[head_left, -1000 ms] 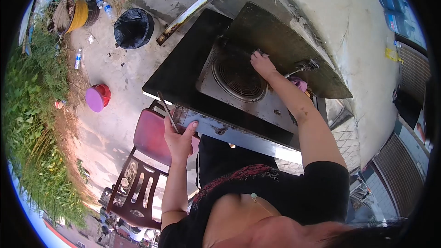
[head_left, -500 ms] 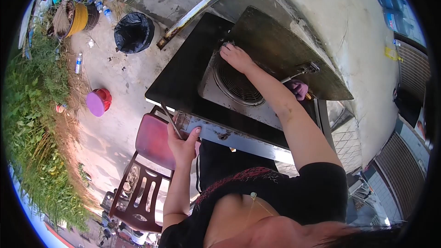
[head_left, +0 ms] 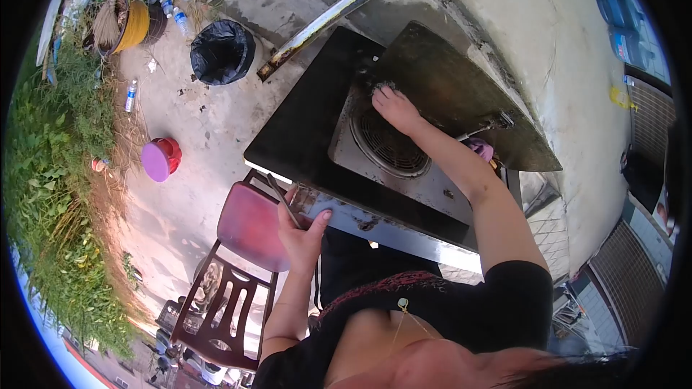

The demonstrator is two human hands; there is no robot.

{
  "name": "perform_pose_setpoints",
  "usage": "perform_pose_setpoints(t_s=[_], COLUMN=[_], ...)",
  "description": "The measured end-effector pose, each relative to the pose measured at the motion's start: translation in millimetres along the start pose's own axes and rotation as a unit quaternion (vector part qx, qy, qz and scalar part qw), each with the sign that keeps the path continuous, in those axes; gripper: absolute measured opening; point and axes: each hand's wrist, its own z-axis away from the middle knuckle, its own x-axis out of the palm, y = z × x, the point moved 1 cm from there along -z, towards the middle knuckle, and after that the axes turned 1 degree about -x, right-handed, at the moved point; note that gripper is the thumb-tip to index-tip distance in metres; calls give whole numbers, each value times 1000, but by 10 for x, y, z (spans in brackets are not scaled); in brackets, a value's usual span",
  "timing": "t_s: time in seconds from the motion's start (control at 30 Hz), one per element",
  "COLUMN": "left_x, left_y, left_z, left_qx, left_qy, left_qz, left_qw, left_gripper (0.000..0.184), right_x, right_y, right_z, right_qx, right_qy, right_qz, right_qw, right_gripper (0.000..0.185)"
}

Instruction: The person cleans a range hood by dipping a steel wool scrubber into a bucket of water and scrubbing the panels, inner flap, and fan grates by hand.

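Note:
What looks like a black range hood [head_left: 288, 133] lies in front of me, its hinged panel [head_left: 461, 93] swung up on a metal strut [head_left: 476, 131]. My right hand [head_left: 396, 110] is closed on a grey wad that looks like steel wool [head_left: 381, 88], pressed by the upper edge of the round grille [head_left: 393, 145]. At the hood's near left corner, my left hand [head_left: 306, 237] grips a thin flat metal strip [head_left: 282, 200], thumb beside the grimy front edge. Dirt specks the metal plate around the grille.
A purple cloth [head_left: 480, 148] lies beside the strut. To the left are a brown chair [head_left: 252, 227], a red bucket with a purple top [head_left: 160, 160] and a black-lined bin [head_left: 222, 52]. A rusty metal bar [head_left: 346, 10] leans near the hood's far side.
The view has shifted, so the whole scene sits a little lower and further right. My right hand remains near the grille's upper edge, and my left hand still holds the strip.

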Motion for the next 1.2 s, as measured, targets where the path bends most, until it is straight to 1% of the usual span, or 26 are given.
perform_pose_setpoints(t_s=[0.03, 0.13, 0.2, 0.27, 0.3, 0.33, 0.4, 0.43, 0.47, 0.53, 0.6, 0.63, 0.67, 0.7, 0.77, 0.87, 0.9, 0.93, 0.97, 1.0, 1.03, 1.07, 1.1, 1.17, 1.2], left_x=[13, 25, 10, 6, 35, 33, 13, 16, 27, 46, 37, 20, 15, 43, 45, 50, 49, 54, 55, 62, 63, 48, 21, 20, 31], left_y=[-26, 47, 34, -3, 2, -1, -32, -49, -67, -90, -89, -112, -83, -44, -26, -22, -34, -54, -70, -81, -85, -86, -171, -115, -85], left_z=[-12, 4, 9, 5, -10, -25, 7, 9, 3, -13, -5, 3, 19, 13, 2, 28, 33, 14, 9, 12, 12, 8, -26, -8, -8], left_qx=[13, -7, -18, -24, 6, 7, -4, 8, 21, 37, 38, 25, 20, 20, 17, -5, 5, 17, 27, 35, 41, 47, 92, 65, 53], left_qy=[4, 2, 9, 13, 18, 21, 25, 28, 31, 38, 40, 43, 40, 37, 35, 44, 43, 43, 44, 45, 49, 51, 20, 16, 13], left_qz=[5, 15, 3, -1, 20, 8, -21, -8, 4, 15, 11, 2, 6, 15, 19, 8, 13, 18, 22, 12, 2, -11, -23, -18, -12], left_qw=[1000, 1000, 1000, 1000, 1000, 1000, 999, 1000, 999, 998, 998, 999, 999, 999, 999, 999, 999, 999, 998, 998, 998, 998, 995, 998, 998], left_gripper=[62, 63, 63, 63, 63, 63, 63, 63, 63, 63, 63, 62, 62, 62, 63, 63, 62, 62, 62, 61, 61, 61, 58, 58, 58], right_x=[11, 2, 224, 455, 399, 256, 77, -61, -188, -357, -336, -308, -199, -143, 41, -264, -424, -556, -771, -886, -955, -974, -923, -777, -680], right_y=[-3, 169, 162, 187, 174, 196, 213, 178, 142, 158, 317, 319, 341, 320, 328, 344, 351, 351, 340, 358, 398, 469, 520, 590, 577], right_z=[-267, -374, 250, 998, 1241, 1294, 1009, 715, 376, -232, -393, -232, 76, 434, 1134, 1176, 936, 648, 293, -26, -278, -442, -419, -99, 229], right_qx=[-4, 74, 109, 167, 214, 215, 151, 99, 46, 8, 68, 59, 65, 84, 135, 169, 141, 96, 71, 38, 35, 56, 56, 54, 79], right_qy=[74, 55, -31, -215, -269, -279, -244, -143, -38, 73, 16, 24, -7, -46, -170, -244, -183, -57, 2, 77, 124, 105, 91, 64, 10], right_qz=[16, 8, 48, 36, 41, 38, 0, 6, 11, 28, 1, 18, 22, 42, 40, 16, 2, 20, -2, 8, 2, 12, 18, 36, 40], right_qw=[997, 996, 992, 962, 938, 935, 958, 985, 998, 997, 998, 998, 998, 995, 975, 955, 973, 994, 997, 996, 992, 993, 994, 996, 996], right_gripper=[22, 21, 21, 19, 18, 20, 21, 21, 21, 21, 22, 23, 23, 20, 18, 19, 22, 25, 27, 28, 28, 29, 29, 29, 29])
